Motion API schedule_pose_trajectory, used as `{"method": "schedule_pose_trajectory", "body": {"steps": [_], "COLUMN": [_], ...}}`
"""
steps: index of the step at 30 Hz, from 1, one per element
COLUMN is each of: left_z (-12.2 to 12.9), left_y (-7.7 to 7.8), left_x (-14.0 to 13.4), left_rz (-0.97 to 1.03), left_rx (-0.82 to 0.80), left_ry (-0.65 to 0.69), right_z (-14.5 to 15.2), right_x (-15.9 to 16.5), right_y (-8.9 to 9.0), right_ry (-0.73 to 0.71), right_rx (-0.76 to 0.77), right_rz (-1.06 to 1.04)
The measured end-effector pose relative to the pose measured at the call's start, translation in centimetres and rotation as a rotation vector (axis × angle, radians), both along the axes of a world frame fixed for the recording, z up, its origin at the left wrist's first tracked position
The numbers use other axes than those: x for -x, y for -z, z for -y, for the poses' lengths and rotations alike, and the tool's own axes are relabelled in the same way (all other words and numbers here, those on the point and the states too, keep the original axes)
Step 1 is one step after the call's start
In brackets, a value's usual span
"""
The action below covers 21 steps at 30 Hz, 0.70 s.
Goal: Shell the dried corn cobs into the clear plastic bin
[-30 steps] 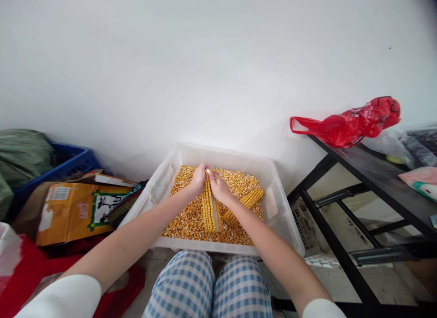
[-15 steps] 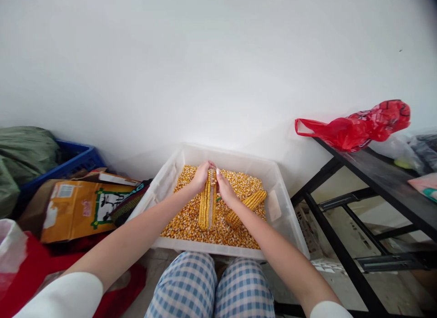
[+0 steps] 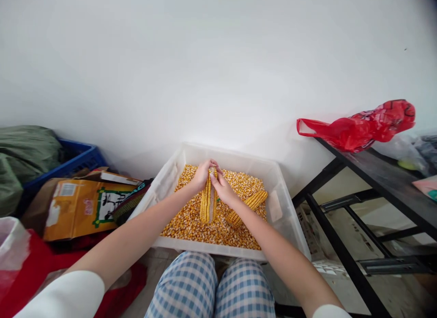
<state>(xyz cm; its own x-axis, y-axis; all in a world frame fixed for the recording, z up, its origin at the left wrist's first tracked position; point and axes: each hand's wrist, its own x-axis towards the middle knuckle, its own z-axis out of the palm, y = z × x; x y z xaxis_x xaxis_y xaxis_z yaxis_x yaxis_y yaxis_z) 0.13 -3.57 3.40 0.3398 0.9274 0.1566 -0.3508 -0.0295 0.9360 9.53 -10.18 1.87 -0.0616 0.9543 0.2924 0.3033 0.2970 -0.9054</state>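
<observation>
Both hands are on one ear of corn point(image 3: 206, 204), held over loose kernels point(image 3: 191, 231) in a white plastic bin point(image 3: 287, 204). A lengthwise strip of the ear is bare of kernels, with yellow rows beside it. My left hand point(image 3: 202, 174) is closed around the far end, its fingers partly hidden behind the ear. My right hand point(image 3: 222, 187) grips the same end from the right, thumb lying on the ear near the bare strip. Right of it, partly behind my right forearm, other corn ears point(image 3: 254, 201) lie on the kernels.
On the left are an orange cardboard box point(image 3: 75, 211), a blue crate point(image 3: 82, 158) and a green sack point(image 3: 27, 156). A black metal frame table point(image 3: 385, 179) with a red plastic bag point(image 3: 362, 126) stands at right. A white wall point(image 3: 218, 72) rises behind the bin.
My right thumb has moved up and left onto the ear's far end. The ear's near end has risen slightly in view. Both hands still hold it.
</observation>
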Motion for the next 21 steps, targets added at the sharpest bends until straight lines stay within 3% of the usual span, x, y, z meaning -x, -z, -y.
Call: {"method": "schedule_pose_trajectory", "body": {"steps": [5,9,15,21], "left_z": [-0.1,0.3,0.9,1.2], "left_y": [-0.4,-0.6,0.5,1.4], "left_x": [0.3,0.5,0.9,0.8], "left_rz": [0.043,0.050,0.001,-0.046], "left_rx": [0.050,0.069,0.055,0.019], "left_ry": [0.010,0.010,-0.073,-0.098], "right_z": [-0.3,-0.3,0.4,1.1], "right_x": [-0.1,0.2,0.8,1.0], "right_y": [-0.1,0.0,1.0,0.9], "right_ry": [-0.128,-0.116,-0.085,-0.092], "right_rx": [0.040,0.107,0.183,0.226], "right_rz": [-0.130,-0.180,-0.195,-0.195]}}
